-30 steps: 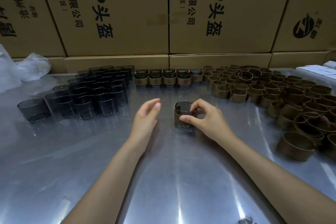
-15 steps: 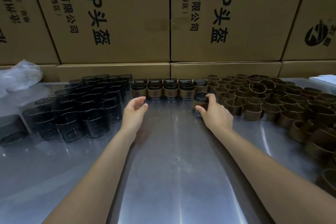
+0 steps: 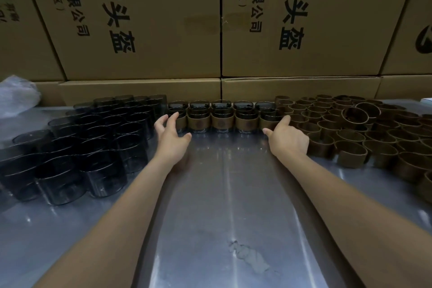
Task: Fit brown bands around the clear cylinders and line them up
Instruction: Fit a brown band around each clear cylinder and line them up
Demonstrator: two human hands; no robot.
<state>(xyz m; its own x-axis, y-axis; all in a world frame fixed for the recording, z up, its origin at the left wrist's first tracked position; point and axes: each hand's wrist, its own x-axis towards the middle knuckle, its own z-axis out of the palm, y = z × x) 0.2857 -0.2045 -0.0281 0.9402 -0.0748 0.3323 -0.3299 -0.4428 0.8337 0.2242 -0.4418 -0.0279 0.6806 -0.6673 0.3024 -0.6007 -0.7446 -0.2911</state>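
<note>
Both hands, left hand (image 3: 171, 134) and right hand (image 3: 288, 139), are bracketing the banded cylinders (image 3: 221, 117) with loosely spread fingers gripping nothing, seemingly squaring the row.

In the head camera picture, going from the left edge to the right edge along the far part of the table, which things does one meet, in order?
Crumpled plastic bag → bare clear cylinders → left hand → row of banded cylinders → right hand → loose brown bands.
</note>
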